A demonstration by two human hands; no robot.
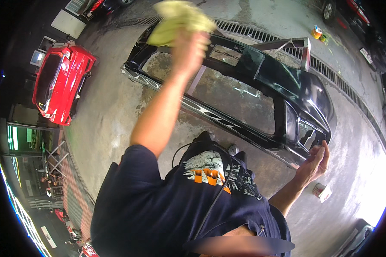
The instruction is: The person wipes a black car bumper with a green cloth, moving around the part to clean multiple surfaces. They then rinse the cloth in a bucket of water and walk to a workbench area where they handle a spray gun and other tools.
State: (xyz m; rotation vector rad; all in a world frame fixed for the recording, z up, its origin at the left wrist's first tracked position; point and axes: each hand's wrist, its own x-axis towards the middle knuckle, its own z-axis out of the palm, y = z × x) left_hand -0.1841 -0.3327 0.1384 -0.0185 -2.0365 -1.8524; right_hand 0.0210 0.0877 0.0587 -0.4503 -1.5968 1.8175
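A black glossy car bumper [283, 81] stretches across the middle of the view, with large openings through which the concrete shows. My left hand [191, 49], smeared by motion, is closed on a yellow-green cloth [176, 21] above the bumper's far left part. The cloth is bunched and blurred, and hides some of that end. At the bumper's near right corner, my right hand [315, 165] grips the edge beside a small opening, its fingers bent against it.
Metal stand parts [306, 53] show behind the bumper. A drain grate [261, 37] crosses the floor beyond. A white tub [321, 192] stands near my right forearm, an orange tub [316, 32] farther off. A red car [64, 81] is at left, dark cars at upper right.
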